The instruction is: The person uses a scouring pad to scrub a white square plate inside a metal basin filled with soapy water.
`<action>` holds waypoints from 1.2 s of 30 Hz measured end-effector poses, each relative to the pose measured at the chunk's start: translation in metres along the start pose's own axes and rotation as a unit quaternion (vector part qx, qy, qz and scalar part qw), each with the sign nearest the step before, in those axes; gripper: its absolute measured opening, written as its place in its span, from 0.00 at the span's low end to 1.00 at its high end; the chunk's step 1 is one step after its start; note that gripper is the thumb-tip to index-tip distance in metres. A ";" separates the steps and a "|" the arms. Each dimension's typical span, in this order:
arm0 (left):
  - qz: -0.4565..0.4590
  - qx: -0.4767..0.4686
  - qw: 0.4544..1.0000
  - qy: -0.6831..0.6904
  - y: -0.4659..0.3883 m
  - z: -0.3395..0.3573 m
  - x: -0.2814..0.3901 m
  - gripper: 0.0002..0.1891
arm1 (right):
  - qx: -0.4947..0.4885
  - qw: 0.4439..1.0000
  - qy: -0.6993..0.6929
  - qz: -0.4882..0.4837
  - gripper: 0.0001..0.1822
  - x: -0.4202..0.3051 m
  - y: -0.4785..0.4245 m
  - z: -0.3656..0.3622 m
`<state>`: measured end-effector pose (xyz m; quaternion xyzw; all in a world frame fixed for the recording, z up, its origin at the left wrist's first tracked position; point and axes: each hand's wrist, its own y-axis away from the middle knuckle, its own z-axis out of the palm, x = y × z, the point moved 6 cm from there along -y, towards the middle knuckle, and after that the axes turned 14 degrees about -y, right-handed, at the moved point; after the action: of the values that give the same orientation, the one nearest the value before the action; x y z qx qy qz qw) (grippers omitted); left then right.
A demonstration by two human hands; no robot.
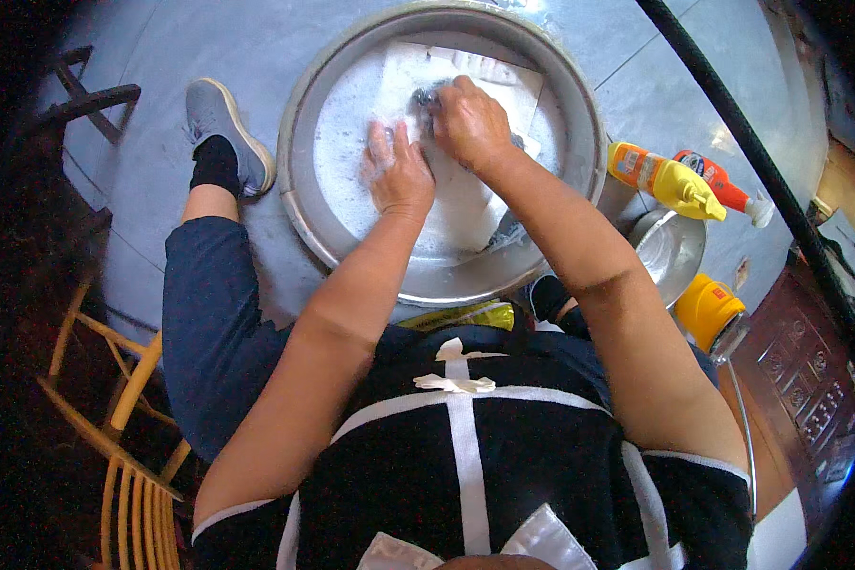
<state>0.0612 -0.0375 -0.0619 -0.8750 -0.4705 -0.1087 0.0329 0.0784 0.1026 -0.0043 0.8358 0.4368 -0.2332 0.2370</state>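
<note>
A large round metal basin (303, 206) stands on the floor before me, with white suds and water in it. Inside lies a flat pale board (502, 78), partly covered by foam. My right hand (474, 121) is closed on a wet dark cloth (425, 96) over the board; more dark material shows near the basin's lower right wall. To the left, my left hand (401, 171) rests low over the suds, foam on its blurred fingers, which are spread. Nothing is visible in its grasp, though its palm side is hidden.
Right of the basin are a yellow bottle (670, 182), a red bottle (712, 178) with a white cap, a smaller metal bowl (673, 249) and a yellow container (705, 306). A black cable or strap (741, 121) crosses the upper right. A wooden chair (125, 434) stands lower left.
</note>
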 end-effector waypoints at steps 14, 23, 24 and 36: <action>-0.001 -0.020 1.000 -0.005 -0.002 0.005 -0.001 0.23 | -0.007 0.999 0.026 0.035 0.11 0.001 -0.012 0.002; -0.012 -0.025 1.000 0.005 0.000 0.004 0.000 0.24 | -0.001 0.998 -0.014 0.066 0.11 -0.003 -0.006 0.007; -0.018 -0.028 0.999 0.001 0.000 0.002 0.000 0.24 | -0.005 0.997 -0.020 0.078 0.11 -0.004 0.001 0.011; 0.019 0.012 0.999 0.033 0.004 -0.002 -0.002 0.24 | -0.014 0.997 -0.003 0.080 0.12 -0.016 0.017 0.008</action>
<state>0.0632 -0.0419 -0.0597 -0.8792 -0.4539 -0.1314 0.0606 0.0826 0.0790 0.0022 0.8641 0.3710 -0.2095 0.2680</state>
